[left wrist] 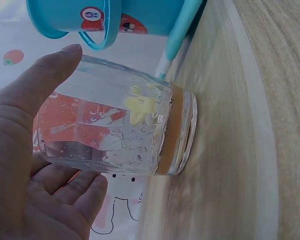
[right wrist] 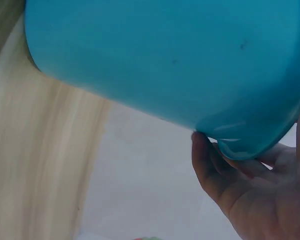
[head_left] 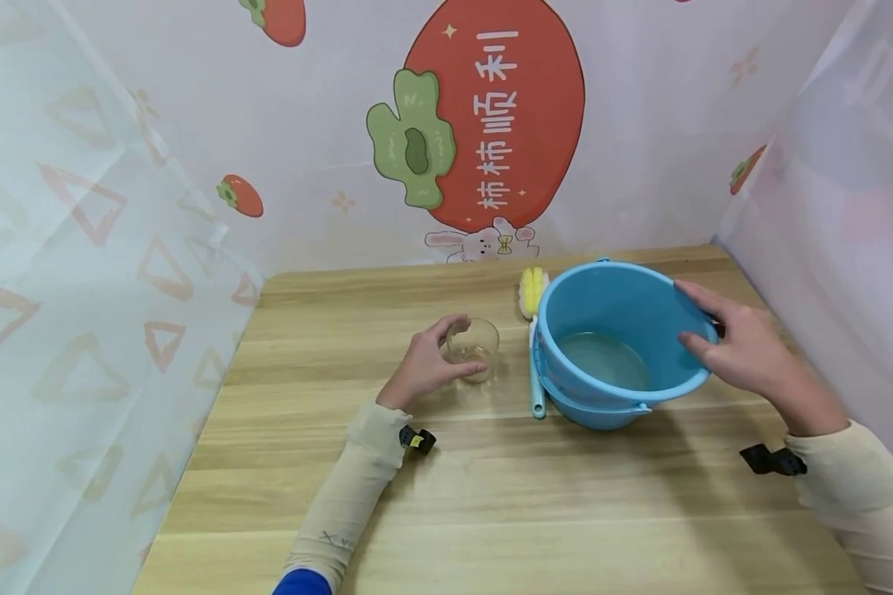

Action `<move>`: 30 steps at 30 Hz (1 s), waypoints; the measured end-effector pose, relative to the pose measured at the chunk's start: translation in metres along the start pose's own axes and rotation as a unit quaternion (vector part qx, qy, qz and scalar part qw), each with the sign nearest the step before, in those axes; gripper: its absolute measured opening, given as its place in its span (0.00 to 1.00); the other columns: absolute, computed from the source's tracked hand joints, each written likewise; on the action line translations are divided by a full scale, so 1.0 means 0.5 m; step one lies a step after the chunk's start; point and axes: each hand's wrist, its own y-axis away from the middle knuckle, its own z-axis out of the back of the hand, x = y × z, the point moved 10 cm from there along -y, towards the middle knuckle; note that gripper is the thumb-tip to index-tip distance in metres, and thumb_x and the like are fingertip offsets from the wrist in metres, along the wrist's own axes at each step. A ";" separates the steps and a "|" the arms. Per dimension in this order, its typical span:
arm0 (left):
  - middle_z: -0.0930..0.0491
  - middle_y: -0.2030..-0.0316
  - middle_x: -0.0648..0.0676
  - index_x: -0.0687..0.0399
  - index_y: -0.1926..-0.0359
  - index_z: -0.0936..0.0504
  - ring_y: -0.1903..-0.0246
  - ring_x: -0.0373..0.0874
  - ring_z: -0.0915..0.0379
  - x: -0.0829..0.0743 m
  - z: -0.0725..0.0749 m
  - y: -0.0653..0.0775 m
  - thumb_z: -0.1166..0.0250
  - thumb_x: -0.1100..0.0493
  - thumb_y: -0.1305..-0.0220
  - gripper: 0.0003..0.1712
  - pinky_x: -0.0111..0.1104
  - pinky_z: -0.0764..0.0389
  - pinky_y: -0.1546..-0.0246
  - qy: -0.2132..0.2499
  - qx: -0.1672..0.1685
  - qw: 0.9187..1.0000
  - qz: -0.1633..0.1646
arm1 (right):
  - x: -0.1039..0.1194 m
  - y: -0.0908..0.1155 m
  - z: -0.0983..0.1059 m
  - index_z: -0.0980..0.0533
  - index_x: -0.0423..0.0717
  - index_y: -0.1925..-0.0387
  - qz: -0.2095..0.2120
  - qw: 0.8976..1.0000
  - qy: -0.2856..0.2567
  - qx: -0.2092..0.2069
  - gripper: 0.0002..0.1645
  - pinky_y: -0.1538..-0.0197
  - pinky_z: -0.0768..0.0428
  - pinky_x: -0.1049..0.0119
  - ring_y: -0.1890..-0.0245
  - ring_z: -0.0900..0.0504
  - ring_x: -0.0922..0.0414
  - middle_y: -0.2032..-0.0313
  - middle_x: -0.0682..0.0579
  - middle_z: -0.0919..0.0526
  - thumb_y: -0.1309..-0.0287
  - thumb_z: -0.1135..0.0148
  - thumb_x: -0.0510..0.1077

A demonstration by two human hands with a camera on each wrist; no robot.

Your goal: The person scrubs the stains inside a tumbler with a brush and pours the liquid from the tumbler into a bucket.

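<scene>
A clear drinking glass (left wrist: 115, 120) stands upright on the table, wet droplets on its wall and a little liquid at its base. My left hand (head_left: 429, 361) curves round it, thumb on the near side and fingers (left wrist: 92, 195) on the far side. To the right, a light blue bucket (head_left: 603, 413) has its open mouth facing me and some cloudy water (head_left: 603, 361) at the bottom. My right hand (head_left: 744, 343) grips the bucket's right rim, thumb inside and fingers outside; under the rim, those fingers (right wrist: 205, 160) show in the right wrist view.
Between glass and bucket lies a brush with a yellow and white sponge head (head_left: 533, 291) and a blue handle (head_left: 537, 388). The bucket's handle (head_left: 603, 402) hangs down round its front. A printed cloth wall (head_left: 327, 124) rises behind the wooden table (head_left: 446, 512), with more cloth at both sides.
</scene>
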 end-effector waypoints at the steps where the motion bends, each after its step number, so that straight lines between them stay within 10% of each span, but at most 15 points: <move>1: 0.24 0.29 0.62 0.57 0.24 0.31 0.26 0.53 0.30 -0.002 0.001 -0.002 0.16 0.44 0.46 0.54 0.49 0.33 0.22 -0.002 0.000 1.000 -0.001 | -0.001 0.001 0.000 0.39 0.39 0.20 0.000 1.000 -0.007 -0.002 0.44 0.55 0.16 0.27 0.45 0.21 0.19 0.29 0.23 0.31 0.35 0.35 0.36; 19: 0.22 0.31 0.63 0.59 0.26 0.29 0.28 0.55 0.28 -0.003 0.001 -0.007 0.16 0.41 0.48 0.55 0.51 0.31 0.23 -0.015 -0.010 1.000 -0.002 | -0.007 -0.052 -0.040 0.59 0.46 0.14 -0.012 0.992 0.005 0.127 0.59 0.37 0.31 0.18 0.27 0.39 0.23 0.18 0.31 0.50 0.31 0.32 0.51; 30: 0.17 0.38 0.64 0.60 0.31 0.23 0.35 0.53 0.20 -0.017 0.014 -0.004 0.13 0.44 0.51 0.51 0.55 0.26 0.28 -0.029 -0.054 0.997 -0.040 | -0.022 -0.043 -0.049 0.62 0.53 0.14 -0.013 0.992 -0.050 0.111 0.61 0.41 0.31 0.15 0.28 0.41 0.21 0.17 0.32 0.55 0.33 0.33 0.45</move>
